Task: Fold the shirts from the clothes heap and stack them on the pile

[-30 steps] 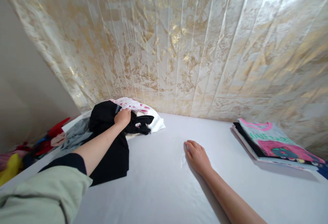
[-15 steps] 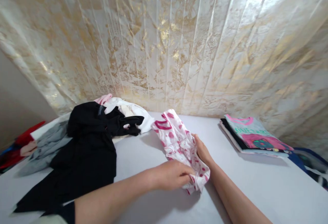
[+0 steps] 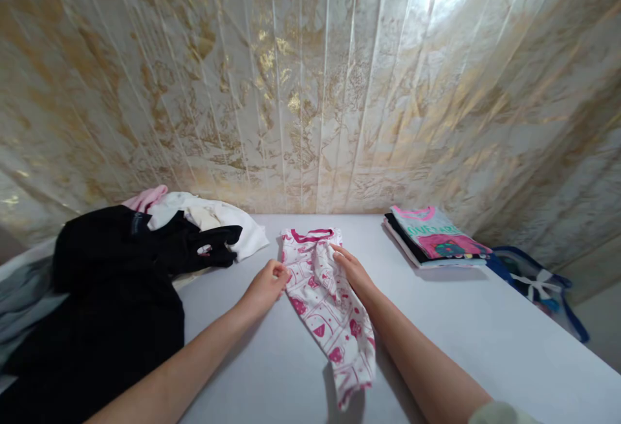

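A small white shirt (image 3: 315,307) with a pink print and a dark pink neckband lies lengthwise on the white table, narrowed by a fold along its right side. Its neck points to the wall and its lower end tapers towards me. My left hand (image 3: 266,287) is closed in a pinch at the shirt's left edge, below the neckband. On the other side, my right hand (image 3: 356,275) holds the bunched, folded cloth near the right shoulder. Its fingertips rest over the fabric, and the thumb is hard to make out.
To the left lies a loose heap of clothes: a large black garment (image 3: 121,307), white cloth (image 3: 250,233) and grey cloth (image 3: 24,301). A stack of folded clothes (image 3: 436,243) sits at the back right. Beyond the table's right edge is a blue-trimmed clear bag (image 3: 543,288).
The shirt has been laid out straighter on the table. My left hand has moved from its lower end up to the left edge; my right hand has shifted up towards the shoulder. The view has turned right.
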Available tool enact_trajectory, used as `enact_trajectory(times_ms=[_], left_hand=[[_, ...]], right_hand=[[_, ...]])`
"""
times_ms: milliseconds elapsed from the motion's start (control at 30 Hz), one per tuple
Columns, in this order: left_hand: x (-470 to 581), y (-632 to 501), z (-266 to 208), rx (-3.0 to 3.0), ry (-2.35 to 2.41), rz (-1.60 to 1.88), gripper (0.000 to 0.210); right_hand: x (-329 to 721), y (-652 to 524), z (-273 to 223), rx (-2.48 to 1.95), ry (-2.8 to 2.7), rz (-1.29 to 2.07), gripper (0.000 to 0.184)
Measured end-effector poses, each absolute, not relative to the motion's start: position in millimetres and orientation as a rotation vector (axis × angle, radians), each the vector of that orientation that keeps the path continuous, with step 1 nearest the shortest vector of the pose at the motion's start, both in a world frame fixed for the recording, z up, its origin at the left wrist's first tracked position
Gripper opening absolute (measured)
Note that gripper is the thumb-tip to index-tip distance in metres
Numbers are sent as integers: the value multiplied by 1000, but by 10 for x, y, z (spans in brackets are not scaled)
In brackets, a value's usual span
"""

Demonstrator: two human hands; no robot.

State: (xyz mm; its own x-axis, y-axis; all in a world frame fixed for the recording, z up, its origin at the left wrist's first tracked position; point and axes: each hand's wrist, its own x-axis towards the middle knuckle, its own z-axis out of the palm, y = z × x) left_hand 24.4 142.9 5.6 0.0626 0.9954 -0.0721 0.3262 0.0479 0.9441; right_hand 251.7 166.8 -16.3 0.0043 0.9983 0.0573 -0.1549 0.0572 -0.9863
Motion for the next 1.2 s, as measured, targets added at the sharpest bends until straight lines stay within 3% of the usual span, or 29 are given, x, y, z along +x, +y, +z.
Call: enact_trajectory(times_ms=[100,233,567,733,833,933,1067,1200], left_hand=[[207,1582,-4,1197,1441,976,33],[202,1653,2,1227,1386,891,25],[173,1607,-137,1332,1379,1097,17],[271,1544,-131,1337,1227,1204,24],[402,1397,8,1421,993,1166,26],[486,1264,163,1566,873,1080,27],[403,1361,179,1522,1068,1327,32],[191,1652,10,1147,1306,1537,33]], right_hand=[[2489,1575,-48,-1017,-1133,1320,43],[2489,1458,23,-1071,-1329,1448,39],[2660,1494,123,-1537,-1638,475,26],[2156,1142,262,-1327,-1806,770,31],[1928,1061,156,-1256,-1847,784,39],[1919,1147,12,-1272,-1721,855,12],[2009,1244,18,-1319,-1523,1049,24],[1957,1095,386,-1124,-1688,1144,29]])
